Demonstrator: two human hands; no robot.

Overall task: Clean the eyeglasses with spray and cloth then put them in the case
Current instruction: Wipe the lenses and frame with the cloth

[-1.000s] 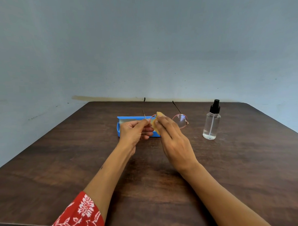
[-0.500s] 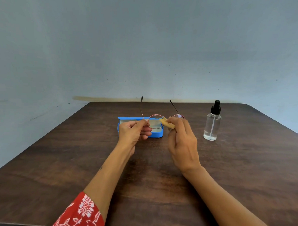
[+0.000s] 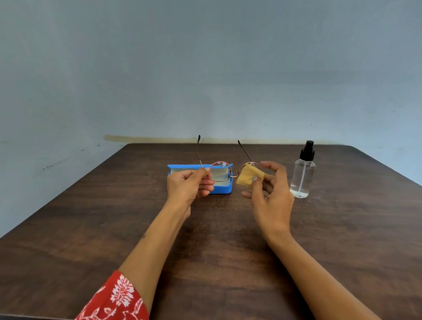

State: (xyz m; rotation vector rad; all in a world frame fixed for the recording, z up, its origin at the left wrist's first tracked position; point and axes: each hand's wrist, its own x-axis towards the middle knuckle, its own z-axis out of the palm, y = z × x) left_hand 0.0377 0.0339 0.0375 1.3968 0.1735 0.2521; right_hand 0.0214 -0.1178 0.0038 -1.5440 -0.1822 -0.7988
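Eyeglasses (image 3: 220, 171) pinched by left hand (image 3: 187, 187); right hand (image 3: 269, 193) pinches yellow cloth (image 3: 247, 175).

Blue case (image 3: 221, 189), yellow cloth (image 3: 247, 175), rose-gold eyeglasses (image 3: 220, 170), clear black-capped spray bottle (image 3: 302, 173), dark brown table (image 3: 88, 236), red white-floral sleeve (image 3: 114, 304)

Case (image 3: 201, 187) lies on table (image 3: 88, 236), spray bottle (image 3: 302, 173) well right of it; eyeglasses (image 3: 220, 174) held above case, cloth (image 3: 247, 175) between.
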